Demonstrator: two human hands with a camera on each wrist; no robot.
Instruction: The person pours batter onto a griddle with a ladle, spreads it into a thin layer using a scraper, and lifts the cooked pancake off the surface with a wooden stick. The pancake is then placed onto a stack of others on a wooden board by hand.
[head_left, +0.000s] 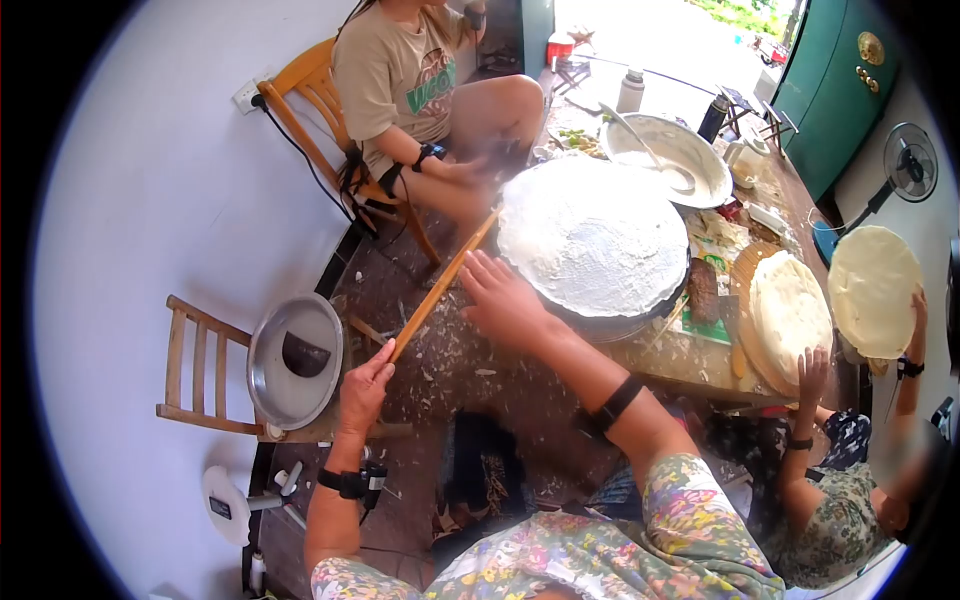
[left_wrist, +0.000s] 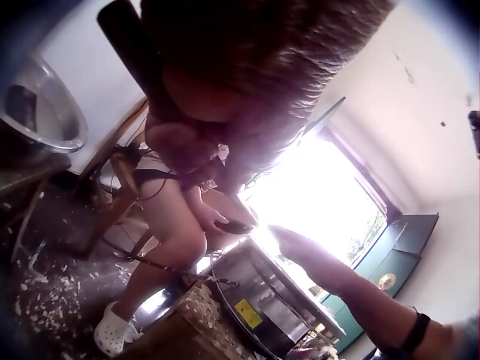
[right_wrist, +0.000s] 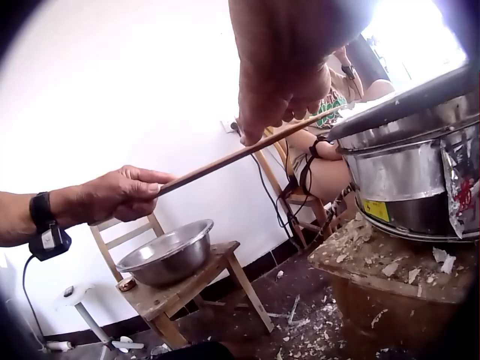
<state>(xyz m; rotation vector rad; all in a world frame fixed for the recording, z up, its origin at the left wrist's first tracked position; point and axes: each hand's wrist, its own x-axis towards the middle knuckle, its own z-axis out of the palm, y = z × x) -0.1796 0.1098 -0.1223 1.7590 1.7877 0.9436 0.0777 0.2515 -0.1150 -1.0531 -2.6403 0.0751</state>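
Observation:
My left hand [head_left: 364,392] grips the near end of a long, thin wooden stick [head_left: 430,298]. The stick slants up to the left edge of a white round flatbread [head_left: 595,235], which covers the top of a round metal griddle [right_wrist: 397,176]. Palm down, my right hand [head_left: 507,297] stretches over the front left side of the griddle, fingers extended. Its fingertips come right at the stick in the right wrist view. In the left wrist view, my left hand [left_wrist: 232,97] is dark and close, hiding much of the stick.
A bowl with white batter and a ladle [head_left: 650,150] stands behind the griddle. To the right are stacked flatbreads [head_left: 790,300]; a person there holds another flatbread [head_left: 875,290]. Someone sits on a chair [head_left: 305,85] at the back left. A metal basin [right_wrist: 169,259] rests on a wooden chair.

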